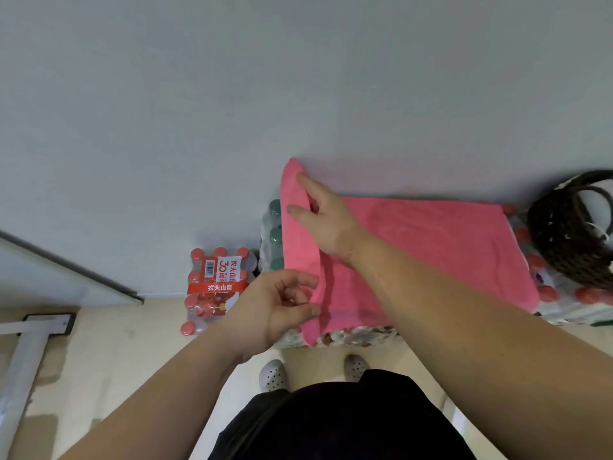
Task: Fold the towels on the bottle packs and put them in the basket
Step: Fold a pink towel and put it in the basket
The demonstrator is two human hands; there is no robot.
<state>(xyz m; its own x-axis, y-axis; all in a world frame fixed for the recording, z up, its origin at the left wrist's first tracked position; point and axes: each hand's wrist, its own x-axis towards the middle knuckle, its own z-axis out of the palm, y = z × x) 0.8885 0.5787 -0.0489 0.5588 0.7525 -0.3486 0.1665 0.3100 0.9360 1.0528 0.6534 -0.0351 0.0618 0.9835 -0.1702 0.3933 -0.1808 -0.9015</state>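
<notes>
1 pink towel | 1 basket | left hand, right hand — fingers of both pinch towel edge

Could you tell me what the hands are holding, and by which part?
Both hold the pink towel by its lifted left edge: the right hand at the far end, the left hand at the near end.

We see a gray wall and a tan floor. A white metal leg stands on the left. Two gray shoes with holes peek out above black clothes.
</notes>
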